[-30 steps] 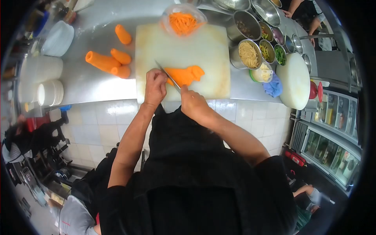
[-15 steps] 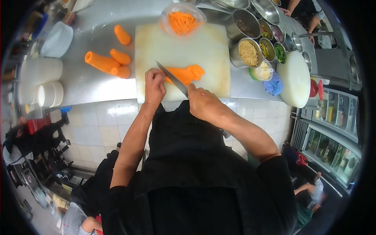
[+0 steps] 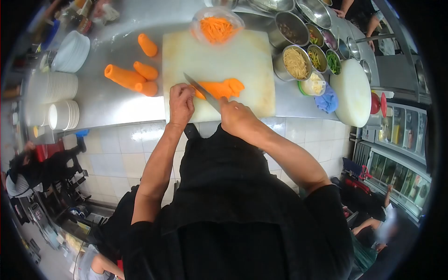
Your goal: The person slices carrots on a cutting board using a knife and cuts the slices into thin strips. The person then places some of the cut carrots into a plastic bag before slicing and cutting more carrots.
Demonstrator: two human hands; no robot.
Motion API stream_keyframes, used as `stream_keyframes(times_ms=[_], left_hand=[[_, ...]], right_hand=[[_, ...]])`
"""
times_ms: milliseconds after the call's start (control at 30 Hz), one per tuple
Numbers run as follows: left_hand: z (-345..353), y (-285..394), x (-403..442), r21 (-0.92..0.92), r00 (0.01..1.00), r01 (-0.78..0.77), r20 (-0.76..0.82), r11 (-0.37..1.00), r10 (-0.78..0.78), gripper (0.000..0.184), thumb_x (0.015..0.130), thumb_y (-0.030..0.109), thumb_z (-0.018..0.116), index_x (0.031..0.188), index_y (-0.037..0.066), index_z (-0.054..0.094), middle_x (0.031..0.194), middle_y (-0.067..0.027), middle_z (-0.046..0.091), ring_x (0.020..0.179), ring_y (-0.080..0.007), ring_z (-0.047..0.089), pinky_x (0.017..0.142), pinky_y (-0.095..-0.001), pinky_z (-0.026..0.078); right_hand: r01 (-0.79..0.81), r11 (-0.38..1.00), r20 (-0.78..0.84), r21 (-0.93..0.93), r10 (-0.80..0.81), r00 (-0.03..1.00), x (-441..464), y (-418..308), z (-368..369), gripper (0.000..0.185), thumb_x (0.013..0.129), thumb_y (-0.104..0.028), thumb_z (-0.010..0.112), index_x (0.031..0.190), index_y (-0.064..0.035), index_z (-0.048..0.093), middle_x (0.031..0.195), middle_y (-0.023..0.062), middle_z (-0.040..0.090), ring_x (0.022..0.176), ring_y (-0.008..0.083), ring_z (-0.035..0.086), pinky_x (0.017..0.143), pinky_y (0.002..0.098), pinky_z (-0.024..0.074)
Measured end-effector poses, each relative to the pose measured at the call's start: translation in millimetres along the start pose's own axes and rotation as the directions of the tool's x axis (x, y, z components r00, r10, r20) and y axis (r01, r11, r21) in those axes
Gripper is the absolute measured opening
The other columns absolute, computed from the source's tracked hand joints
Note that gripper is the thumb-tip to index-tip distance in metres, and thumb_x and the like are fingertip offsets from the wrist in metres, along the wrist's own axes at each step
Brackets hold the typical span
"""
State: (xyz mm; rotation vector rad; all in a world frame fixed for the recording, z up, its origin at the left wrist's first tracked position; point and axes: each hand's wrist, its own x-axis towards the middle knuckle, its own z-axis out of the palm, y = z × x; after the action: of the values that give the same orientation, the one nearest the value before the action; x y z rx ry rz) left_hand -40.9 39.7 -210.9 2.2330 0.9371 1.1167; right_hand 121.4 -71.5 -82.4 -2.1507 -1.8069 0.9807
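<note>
My right hand point(image 3: 235, 114) is wrapped round the handle of a knife point(image 3: 204, 93), whose blade slants up and left across the cutting board point(image 3: 217, 58). Curled at the blade's left side, my left hand point(image 3: 182, 102) presses its fingertips on the end of a carrot point(image 3: 193, 89), mostly hidden by the fingers and blade. Right of the blade lies a row of overlapping carrot slices point(image 3: 228, 87). At the board's far edge stands a clear bowl point(image 3: 196, 31) of carrot strips point(image 3: 218, 29).
Several peeled carrots point(image 3: 122, 76) lie left of the board. Stacked white bowls point(image 3: 64, 115) stand farther left. To the right are metal pots point(image 3: 295, 63) of cut food, a blue cloth point(image 3: 326, 100) and a round white board point(image 3: 347, 93). Other people point(image 3: 373, 231) are nearby.
Both hands and the knife have shifted slightly left on the board. The carrot slices stay where they were. The whole view has moved slightly.
</note>
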Motion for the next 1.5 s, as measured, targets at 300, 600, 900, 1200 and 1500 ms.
stream_keyframes(times_ms=[300, 600, 900, 1200, 1500], left_hand=[[0, -1, -3, -0.038, 0.999, 0.024, 0.032, 0.999, -0.022, 0.024, 0.073, -0.016, 0.057, 0.089, 0.001, 0.061, 0.096, -0.0137, 0.055, 0.089, -0.0311, 0.056, 0.076, -0.0355, 0.049], [3, -1, 1, -0.097, 0.999, 0.044, 0.006, 0.994, -0.044, 0.023, 0.073, -0.016, 0.056, 0.086, 0.003, 0.061, 0.096, -0.0133, 0.057, 0.089, -0.0334, 0.058, 0.076, -0.0384, 0.050], [3, 0, -4, -0.028, 1.000, 0.029, -0.009, 0.999, -0.029, 0.026, 0.071, -0.016, 0.056, 0.087, 0.003, 0.063, 0.095, -0.0128, 0.058, 0.088, -0.0319, 0.058, 0.074, -0.0372, 0.050], [-2, -3, -3, -0.039, 0.997, 0.077, 0.007, 0.996, -0.076, 0.015, 0.080, -0.010, 0.062, 0.090, 0.001, 0.064, 0.097, -0.0139, 0.060, 0.088, -0.0311, 0.061, 0.074, -0.0352, 0.052], [-1, -7, 1, -0.046, 1.000, 0.026, 0.012, 0.999, -0.025, 0.021, 0.076, -0.014, 0.058, 0.087, 0.002, 0.063, 0.093, -0.0120, 0.060, 0.087, -0.0303, 0.060, 0.073, -0.0363, 0.052]], right_hand=[[-0.021, 0.999, 0.122, -0.027, 0.024, 0.992, -9, -20, -28, 0.016, 0.084, 0.001, 0.048, 0.098, 0.0096, 0.051, 0.084, 0.0311, 0.065, 0.081, 0.0465, 0.066, 0.072, 0.0529, 0.0523], [-0.029, 1.000, -0.021, 0.001, 0.029, 0.999, 15, 10, 27, 0.017, 0.082, 0.003, 0.049, 0.099, 0.0081, 0.050, 0.082, 0.0301, 0.065, 0.079, 0.0476, 0.065, 0.072, 0.0544, 0.0515], [0.007, 1.000, 0.072, 0.002, -0.007, 0.997, -8, -17, -21, 0.017, 0.082, 0.003, 0.049, 0.097, 0.0094, 0.050, 0.082, 0.0313, 0.064, 0.079, 0.0478, 0.065, 0.072, 0.0541, 0.0516], [-0.005, 1.000, -0.058, 0.019, 0.006, 0.998, 18, 9, 37, 0.021, 0.082, 0.001, 0.051, 0.101, 0.0079, 0.047, 0.079, 0.0312, 0.064, 0.079, 0.0494, 0.064, 0.073, 0.0555, 0.0516], [0.010, 1.000, 0.019, -0.026, -0.010, 1.000, 8, -7, -7, 0.023, 0.081, 0.001, 0.051, 0.102, 0.0087, 0.049, 0.080, 0.0308, 0.064, 0.083, 0.0484, 0.065, 0.074, 0.0531, 0.0522]])
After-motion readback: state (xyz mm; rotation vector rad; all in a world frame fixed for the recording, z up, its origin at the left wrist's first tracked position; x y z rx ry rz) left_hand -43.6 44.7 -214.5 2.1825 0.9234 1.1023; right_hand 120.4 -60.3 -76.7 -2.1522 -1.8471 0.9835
